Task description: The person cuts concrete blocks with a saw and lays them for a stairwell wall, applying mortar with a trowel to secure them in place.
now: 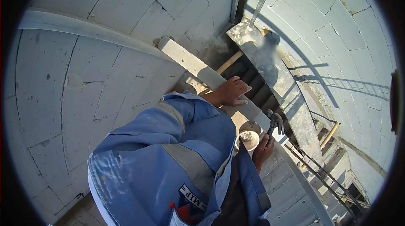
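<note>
My left hand rests palm down on a long pale beam, its fingers spread over the edge. In my right hand is a claw hammer, held by the handle with its dark metal head up beside the beam's lower right end. A round light bowl with greyish material inside sits just left of my right hand, close to my jacket.
A broad stained plank slants down to the right beyond the beam. Between them lies a dark gap crossed by a wooden pole. Dark metal bars stand at the lower right. Pale block walls rise around.
</note>
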Demonstrator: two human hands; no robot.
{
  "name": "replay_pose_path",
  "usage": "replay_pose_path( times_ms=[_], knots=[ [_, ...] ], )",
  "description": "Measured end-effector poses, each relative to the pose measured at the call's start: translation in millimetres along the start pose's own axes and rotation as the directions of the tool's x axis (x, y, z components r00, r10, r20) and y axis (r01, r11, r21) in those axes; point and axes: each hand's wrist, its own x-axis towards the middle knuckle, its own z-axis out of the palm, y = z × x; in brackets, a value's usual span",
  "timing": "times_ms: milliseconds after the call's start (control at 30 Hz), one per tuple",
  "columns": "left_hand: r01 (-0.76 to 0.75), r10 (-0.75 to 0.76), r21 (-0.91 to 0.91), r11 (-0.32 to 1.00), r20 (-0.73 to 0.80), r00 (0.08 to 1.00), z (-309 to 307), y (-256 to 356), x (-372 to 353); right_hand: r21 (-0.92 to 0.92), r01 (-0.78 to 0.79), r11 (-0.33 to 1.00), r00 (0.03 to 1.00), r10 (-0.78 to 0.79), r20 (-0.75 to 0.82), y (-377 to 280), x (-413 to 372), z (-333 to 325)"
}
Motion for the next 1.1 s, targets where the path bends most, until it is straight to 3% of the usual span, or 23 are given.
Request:
replay_pose_path(
  times_ms=[33,100,167,200,300,367,400,433,467,633,700,733,767,833,933,967,1033,1100],
  knots=[
    [0.012,-0.012,-0.001,1.0,-0.012,1.0,-8.2,-9.8,-6.8,0.029,0.076,0.997,0.997,-0.076,-0.004,-9.0,-1.6,-4.4],
    [0.202,-0.187,0.209,0.957,-0.092,0.978,-27.7,-36.0,-17.4,0.056,0.168,0.984,0.986,-0.168,-0.003,-23.7,-3.0,-8.2],
    [0.271,-0.256,0.244,0.931,-0.091,0.962,-47.7,-58.6,-25.6,0.063,0.345,0.936,0.936,-0.349,0.056,-32.9,-4.8,-9.2],
    [0.327,-0.318,0.275,0.904,-0.077,0.945,-53.0,-64.2,-29.8,0.062,0.649,0.758,0.759,-0.651,0.014,-40.5,2.1,-4.4],
    [0.312,-0.306,0.265,0.913,-0.063,0.95,-54.1,-72.6,-35.2,0.056,0.72,0.692,0.688,-0.722,0.069,-38.1,0.1,24.0],
    [0.334,-0.345,0.274,0.902,-0.008,0.939,-61.3,-69.9,-30.1,0.181,0.657,0.732,0.697,-0.681,0.224,-49.3,-3.4,46.8],
    [0.353,-0.383,0.287,0.89,0.05,0.923,-63.4,-70.0,-31.0,-0.032,0.513,0.858,0.806,-0.468,0.363,-47.7,-4.9,70.6],
    [0.362,-0.39,0.283,0.888,0.05,0.919,-62.7,-70.7,-29.8,-0.261,0.35,0.9,0.877,-0.217,0.429,-41.6,-7.0,91.7],
    [0.361,-0.396,0.292,0.886,0.067,0.916,-61.3,-70.0,-29.9,-0.281,0.311,0.908,0.892,-0.177,0.416,-39.5,-10.1,97.8],
    [0.352,-0.387,0.289,0.89,0.07,0.919,-64.7,-72.7,-28.3,-0.218,0.361,0.907,0.876,-0.249,0.414,-53.8,-7.6,87.6],
    [0.367,-0.405,0.298,0.882,0.079,0.911,-64.1,-71.0,-29.9,-0.104,0.44,0.892,0.83,-0.36,0.427,-56.2,-6.8,78.1],
    [0.361,-0.399,0.296,0.884,0.079,0.913,-64.1,-71.6,-29.5,-0.035,0.496,0.868,0.816,-0.452,0.361,-53.9,-7.2,77.3],
    [0.364,-0.404,0.295,0.883,0.087,0.91,-63.6,-71.5,-30.1,-0.039,0.494,0.869,0.819,-0.449,0.357,-53.5,-7.2,75.4],
    [0.362,-0.404,0.295,0.884,0.094,0.91,-61.5,-71.8,-30.7,0.088,0.602,0.794,0.747,-0.598,0.289,-61.9,-5.7,74.2],
    [0.369,-0.411,0.322,0.872,0.071,0.909,-54.3,-76.7,-34.2,-0.041,0.6,0.799,0.763,-0.556,0.329,-58.5,-1.7,90.2],
    [0.358,-0.372,0.291,0.887,-0.007,0.928,-50.8,-78.9,-36.2,-0.044,0.599,0.799,0.764,-0.555,0.33,-57.5,-0.4,94.7],
    [0.344,-0.332,0.258,0.903,-0.092,0.939,-49.0,-74.0,-36.2,-0.242,0.489,0.838,0.814,-0.339,0.472,-64.3,1.7,100.4],
    [0.389,-0.421,0.287,0.875,0.056,0.905,-56.7,-74.2,-33.9,-0.207,0.485,0.849,0.812,-0.35,0.468,-60.7,5.9,104.8]
  ],
)
